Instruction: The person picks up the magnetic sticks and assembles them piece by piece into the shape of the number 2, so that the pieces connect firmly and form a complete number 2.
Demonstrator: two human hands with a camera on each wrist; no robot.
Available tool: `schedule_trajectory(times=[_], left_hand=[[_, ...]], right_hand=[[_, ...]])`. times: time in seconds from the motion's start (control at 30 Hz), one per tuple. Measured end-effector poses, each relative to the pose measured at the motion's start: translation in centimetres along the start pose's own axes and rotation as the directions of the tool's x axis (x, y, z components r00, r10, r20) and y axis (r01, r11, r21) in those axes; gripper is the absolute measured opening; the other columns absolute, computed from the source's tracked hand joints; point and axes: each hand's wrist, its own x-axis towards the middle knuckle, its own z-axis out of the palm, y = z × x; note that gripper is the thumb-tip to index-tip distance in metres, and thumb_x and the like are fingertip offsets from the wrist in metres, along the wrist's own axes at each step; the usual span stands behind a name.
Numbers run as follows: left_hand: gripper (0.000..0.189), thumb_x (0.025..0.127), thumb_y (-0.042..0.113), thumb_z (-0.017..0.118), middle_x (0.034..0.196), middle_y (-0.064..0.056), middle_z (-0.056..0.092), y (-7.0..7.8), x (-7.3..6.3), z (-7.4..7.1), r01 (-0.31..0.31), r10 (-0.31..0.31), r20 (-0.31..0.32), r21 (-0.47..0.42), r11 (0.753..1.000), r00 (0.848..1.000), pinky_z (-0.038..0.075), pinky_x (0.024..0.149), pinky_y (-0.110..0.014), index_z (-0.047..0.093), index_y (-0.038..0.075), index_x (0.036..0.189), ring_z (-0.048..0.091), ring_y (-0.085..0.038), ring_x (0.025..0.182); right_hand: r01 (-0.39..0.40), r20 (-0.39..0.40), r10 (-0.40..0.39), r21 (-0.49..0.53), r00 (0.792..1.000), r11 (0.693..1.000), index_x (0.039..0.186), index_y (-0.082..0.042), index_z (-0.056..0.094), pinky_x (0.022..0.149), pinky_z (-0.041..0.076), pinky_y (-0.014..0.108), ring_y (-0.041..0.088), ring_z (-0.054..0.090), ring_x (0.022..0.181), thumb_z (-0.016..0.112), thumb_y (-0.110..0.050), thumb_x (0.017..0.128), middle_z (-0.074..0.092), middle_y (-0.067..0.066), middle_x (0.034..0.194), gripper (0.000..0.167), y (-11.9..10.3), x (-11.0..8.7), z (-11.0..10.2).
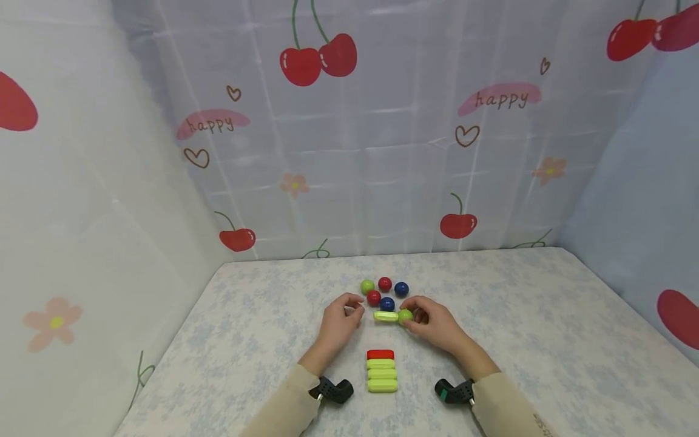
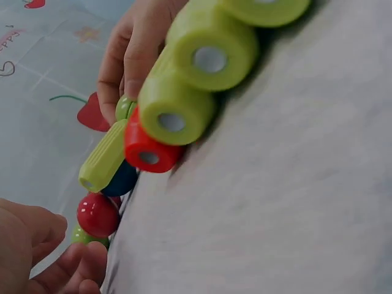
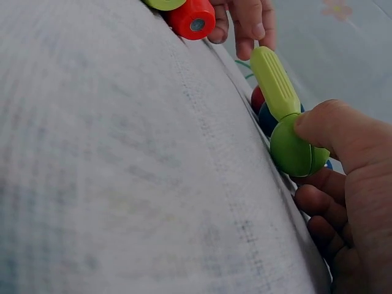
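Note:
My right hand pinches a green ball between thumb and fingers. A yellow-green magnetic rod sticks out from that ball toward the left, joined end-on to it. In the right wrist view the thumb presses on the ball, and the ribbed rod points away from the hand. My left hand is just left of the rod's free end, its fingers loosely bent around nothing. The rod's free end shows a small metal tip in the left wrist view.
Behind the hands sit loose balls: red, blue and another green ball among them. Nearer me, a red rod and several yellow-green rods lie side by side. A patterned cloth covers the table; printed curtains surround it.

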Motion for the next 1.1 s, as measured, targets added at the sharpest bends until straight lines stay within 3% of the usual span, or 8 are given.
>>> schedule_trajectory(times=[0.1,0.23,0.37,0.47,0.6,0.83,1.1], left_hand=[[0.021,0.097,0.017,0.064,0.104,-0.006,0.065,0.3,1.4,-0.3,0.034,-0.034,0.002,-0.004,0.999,0.999,0.052,0.062,-0.027,0.065,0.012,0.118,0.062,-0.011,0.069],[0.027,0.098,0.020,0.063,0.114,-0.007,0.065,0.7,3.5,-0.6,0.042,-0.043,0.025,0.035,0.999,0.999,0.053,0.071,-0.030,0.062,0.016,0.125,0.063,-0.016,0.088],[0.034,0.101,0.015,0.059,0.129,-0.006,0.061,0.5,4.9,-0.7,-0.020,0.010,0.094,0.106,0.994,0.995,0.055,0.084,-0.034,0.059,0.022,0.134,0.062,-0.019,0.101],[0.040,0.102,0.009,0.055,0.137,-0.005,0.057,0.3,5.4,-0.7,-0.092,0.061,0.157,0.195,0.977,0.986,0.052,0.088,-0.036,0.057,0.025,0.138,0.060,-0.019,0.099],[0.042,0.101,0.009,0.056,0.137,-0.002,0.056,0.2,5.7,-0.5,-0.134,0.074,0.206,0.296,0.946,0.976,0.049,0.085,-0.035,0.059,0.029,0.139,0.055,-0.016,0.095],[0.039,0.096,0.014,0.066,0.130,-0.001,0.063,0.2,5.8,-0.2,-0.079,0.034,0.133,0.352,0.933,0.990,0.046,0.074,-0.030,0.062,0.026,0.133,0.055,-0.014,0.083],[0.029,0.092,0.024,0.073,0.127,-0.001,0.068,0.1,5.8,-0.2,0.013,-0.014,0.003,0.333,0.943,1.000,0.052,0.083,-0.039,0.062,0.022,0.119,0.063,-0.017,0.092]], right_hand=[[-0.005,-0.003,0.005,-0.012,1.000,1.000,0.114,-0.018,0.066,0.068,0.046,0.022,0.010,0.053,0.079,0.076,-0.017,0.088,0.065,-0.003,0.100,0.028,-0.1,0.0,-0.1],[-0.011,-0.005,0.011,-0.030,1.000,0.999,0.114,-0.019,0.066,0.068,0.045,0.022,0.010,0.052,0.079,0.076,-0.018,0.088,0.065,-0.003,0.100,0.028,-0.2,0.0,-0.4],[-0.017,-0.007,0.017,-0.030,1.000,0.999,0.114,-0.019,0.066,0.068,0.045,0.022,0.011,0.052,0.079,0.075,-0.018,0.088,0.065,-0.003,0.100,0.028,-0.2,0.0,-0.4],[-0.024,-0.005,0.024,-0.028,1.000,0.999,0.114,-0.019,0.066,0.068,0.045,0.022,0.011,0.052,0.079,0.076,-0.018,0.088,0.065,-0.003,0.100,0.028,-0.3,-0.1,-0.3],[-0.033,-0.006,0.033,-0.024,0.999,0.999,0.114,-0.019,0.066,0.068,0.045,0.022,0.011,0.052,0.079,0.076,-0.018,0.088,0.064,-0.003,0.100,0.028,-0.2,-0.1,-0.2],[-0.016,-0.008,0.015,-0.038,1.000,0.999,0.114,-0.019,0.066,0.068,0.045,0.022,0.009,0.052,0.078,0.075,-0.018,0.088,0.065,-0.004,0.099,0.027,-0.3,0.0,-0.1],[-0.011,-0.004,0.011,-0.039,1.000,0.999,0.115,-0.018,0.066,0.069,0.046,0.022,0.008,0.052,0.079,0.075,-0.018,0.089,0.065,-0.004,0.100,0.028,-0.4,0.0,0.1]])
